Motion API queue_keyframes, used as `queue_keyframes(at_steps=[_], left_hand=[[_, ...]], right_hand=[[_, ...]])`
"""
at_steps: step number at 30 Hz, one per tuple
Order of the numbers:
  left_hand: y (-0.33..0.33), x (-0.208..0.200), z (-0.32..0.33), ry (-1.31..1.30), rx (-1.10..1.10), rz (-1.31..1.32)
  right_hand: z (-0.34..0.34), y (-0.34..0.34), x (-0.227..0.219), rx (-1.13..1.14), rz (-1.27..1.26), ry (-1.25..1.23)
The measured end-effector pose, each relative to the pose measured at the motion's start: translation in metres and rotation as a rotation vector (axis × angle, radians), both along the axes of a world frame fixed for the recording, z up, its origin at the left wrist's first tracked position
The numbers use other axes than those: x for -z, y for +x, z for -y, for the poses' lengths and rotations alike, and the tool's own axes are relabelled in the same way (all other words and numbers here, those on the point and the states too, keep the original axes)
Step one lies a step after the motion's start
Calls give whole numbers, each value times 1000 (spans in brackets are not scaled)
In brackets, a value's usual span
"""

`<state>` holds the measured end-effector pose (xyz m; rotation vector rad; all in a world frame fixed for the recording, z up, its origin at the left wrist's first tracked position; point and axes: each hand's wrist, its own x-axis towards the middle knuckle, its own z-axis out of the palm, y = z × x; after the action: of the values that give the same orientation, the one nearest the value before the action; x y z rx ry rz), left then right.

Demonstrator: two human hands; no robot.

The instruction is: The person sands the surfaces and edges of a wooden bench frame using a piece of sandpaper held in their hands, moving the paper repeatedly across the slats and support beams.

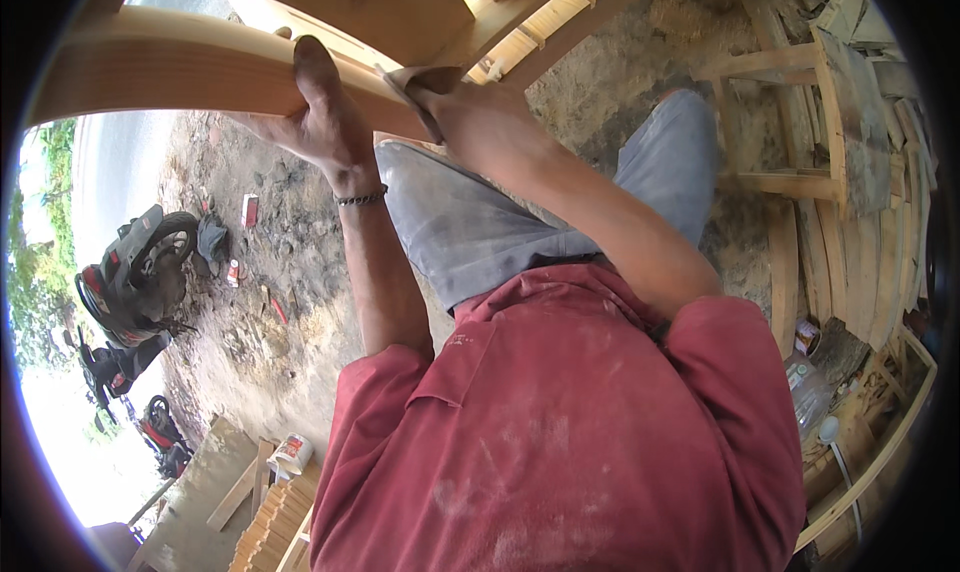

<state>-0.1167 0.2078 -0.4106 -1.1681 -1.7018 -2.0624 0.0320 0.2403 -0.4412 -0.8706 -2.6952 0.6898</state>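
While hands [336,132] rest at beam [180,72] edge, ground [312,212] stretches toward motorbike [135,284]

The person's left forearm [382,272] rises nearly straight, the left hand [335,127] spread with its thumb [316,70] extended upward; the right forearm [595,207] slants leftward, the right hand [480,117] curled nearby.
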Motion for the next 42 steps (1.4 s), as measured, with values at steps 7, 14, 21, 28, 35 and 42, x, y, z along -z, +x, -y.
queue_keyframes(at_steps=[7, 14, 21, 28, 35, 42], left_hand=[[6, -8, 1, 105, 143, 148], [20, -22, -2, 55, 105, 107], [19, -19, -5, 64, 102, 77], [9, -17, -6, 56, -6, -25], [9, -18, -6, 51, -10, -20], [5, -14, -9, 83, -2, 2]], right_hand=[[0, -16, 1, -40, 181, 6], [-5, -20, 18, 0, 19, 200], [10, 3, 25, 74, -76, 183], [-3, 1, 20, -13, -41, 41], [3, 12, 3, 46, -53, 0], [3, 17, -6, -28, 172, 47]])
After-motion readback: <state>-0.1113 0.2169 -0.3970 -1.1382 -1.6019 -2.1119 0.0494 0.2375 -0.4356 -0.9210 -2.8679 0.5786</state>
